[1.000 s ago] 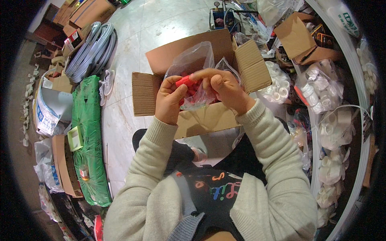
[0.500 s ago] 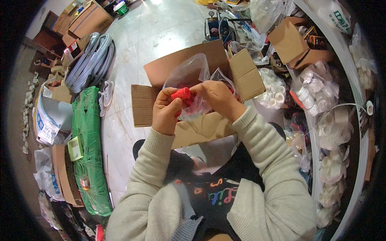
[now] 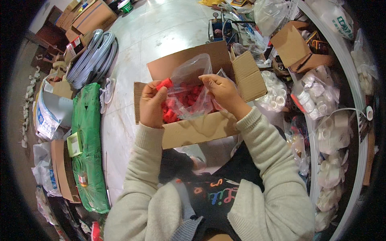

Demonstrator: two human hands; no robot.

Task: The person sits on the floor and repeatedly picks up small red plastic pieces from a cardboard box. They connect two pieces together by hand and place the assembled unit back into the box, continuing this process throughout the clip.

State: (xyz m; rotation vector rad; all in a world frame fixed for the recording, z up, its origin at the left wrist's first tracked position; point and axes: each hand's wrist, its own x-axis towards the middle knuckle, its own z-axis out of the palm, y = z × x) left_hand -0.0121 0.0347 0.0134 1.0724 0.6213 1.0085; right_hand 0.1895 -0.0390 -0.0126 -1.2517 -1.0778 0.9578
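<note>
My left hand (image 3: 152,106) grips a small red plastic piece (image 3: 164,84) between thumb and fingers, over the left side of an open cardboard box (image 3: 201,130). My right hand (image 3: 223,93) is pinched closed over the box's right side, its fingertips in front of a clear plastic bag (image 3: 197,66). Whatever is between those fingertips is too small to make out. Many red pieces (image 3: 187,96) lie in the bag inside the box, partly covered by its film. The box's flaps are spread outward.
Left are a long green wrapped bundle (image 3: 86,148), coiled grey hose (image 3: 92,60) and shoes (image 3: 107,94). Bags of white fittings (image 3: 315,92) line the right side, near another open carton (image 3: 291,44). A blue machine (image 3: 222,30) stands beyond the box.
My hands have moved apart. The left one went left with the red piece, while the right shifted slightly right. More red pieces in the box now show between them.
</note>
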